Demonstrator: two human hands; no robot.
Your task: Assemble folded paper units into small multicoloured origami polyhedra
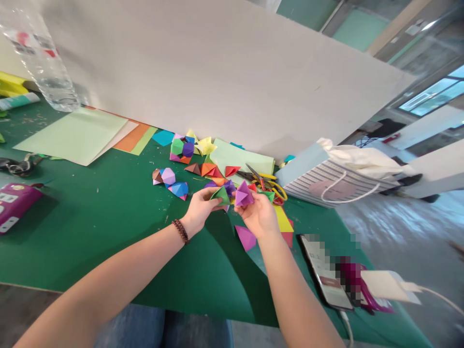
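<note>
My left hand (pixel 198 210) pinches a green folded paper piece (pixel 221 195) between thumb and fingers. In my right hand (pixel 259 212) is a purple folded paper piece (pixel 244 194), held by the fingertips. The two pieces are close together above the green table; I cannot tell whether they touch. Behind my hands lie red folded triangles (pixel 212 170) and other folded bits. A loose magenta folded piece (pixel 245 238) rests below my right wrist. Left of my hands sit a lilac, blue and brown folded shape (pixel 165 176) and a blue one (pixel 179 189).
Scissors with yellow handles (pixel 277 186) lie just behind my right hand. A striped paper bag (pixel 326 179) stands at the right, near a phone (pixel 326 275) with a cable. Paper sheets (pixel 76 135) and a water bottle (pixel 58 82) are at the left, by the white partition (pixel 181 72).
</note>
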